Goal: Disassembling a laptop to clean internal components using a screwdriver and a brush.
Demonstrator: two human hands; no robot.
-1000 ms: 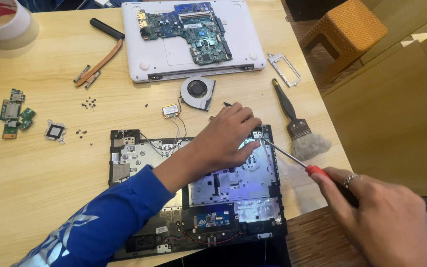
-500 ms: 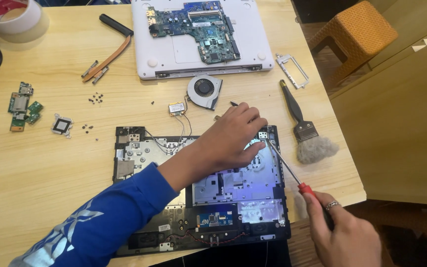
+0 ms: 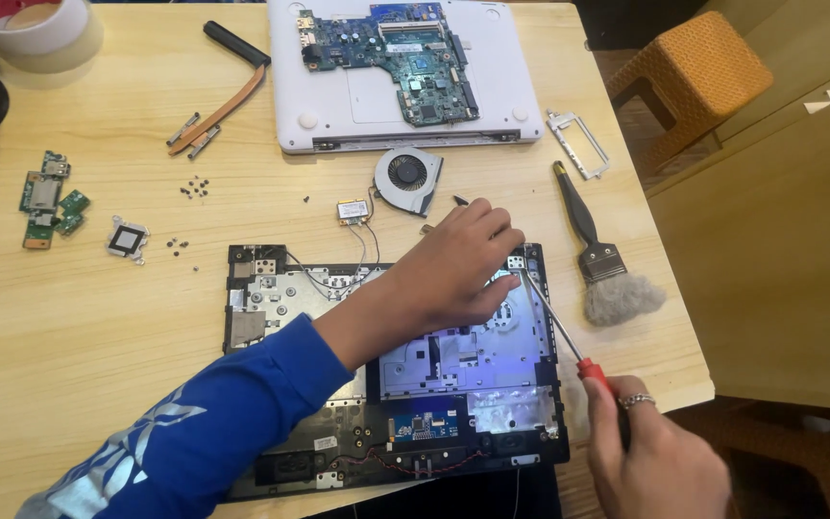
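A red-handled screwdriver (image 3: 569, 338) is gripped by the right hand (image 3: 655, 461) at five o'clock, while the black laptop chassis (image 3: 271, 288) is pressed by the flattened, empty left hand (image 3: 458, 264).

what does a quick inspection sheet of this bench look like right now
surface: pale wooden table, scattered with parts
job's things: opened black laptop base; red-handled screwdriver, tip at its upper right corner
clutter: white laptop shell with green board, fan, brush, copper heat pipe, small boards, loose screws, metal bracket, tape roll
grippers: left hand rests on the base; right hand grips the screwdriver
cables: thin wires to a small card
surroundings: orange woven stool
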